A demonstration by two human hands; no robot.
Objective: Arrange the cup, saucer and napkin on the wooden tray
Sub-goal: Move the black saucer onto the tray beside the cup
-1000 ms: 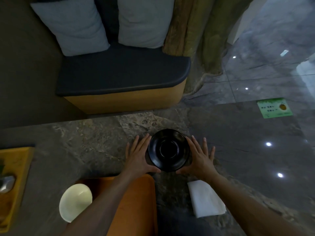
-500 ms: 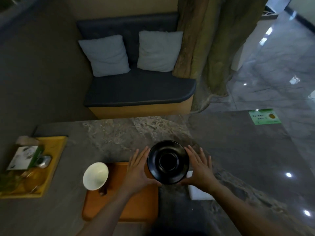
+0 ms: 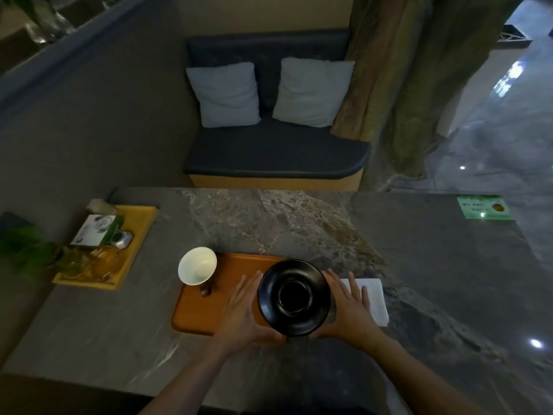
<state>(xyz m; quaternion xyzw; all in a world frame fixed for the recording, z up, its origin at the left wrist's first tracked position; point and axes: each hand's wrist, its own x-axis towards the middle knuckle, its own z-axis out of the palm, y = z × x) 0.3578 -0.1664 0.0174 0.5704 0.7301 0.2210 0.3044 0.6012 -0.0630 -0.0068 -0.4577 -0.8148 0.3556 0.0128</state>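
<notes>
I hold a black saucer (image 3: pixel 294 298) between both palms, lifted above the right end of the wooden tray (image 3: pixel 206 310). My left hand (image 3: pixel 244 313) presses its left rim and my right hand (image 3: pixel 348 310) presses its right rim, fingers stretched forward. A white cup (image 3: pixel 197 265) with a dark handle stands on the tray's far left corner. A folded white napkin (image 3: pixel 371 299) lies on the stone table to the right of the tray, partly hidden by my right hand.
A yellow tray (image 3: pixel 136 235) with a box, a small metal pot and glassware sits at the table's left, beside a green plant (image 3: pixel 24 250). A green card (image 3: pixel 484 207) lies at the far right. Behind the table stands a dark bench (image 3: pixel 275 157) with two cushions.
The saucer, held in both hands, has moved left from over the bare table to above the tray's right end. The view has tilted up, showing the whole table.
</notes>
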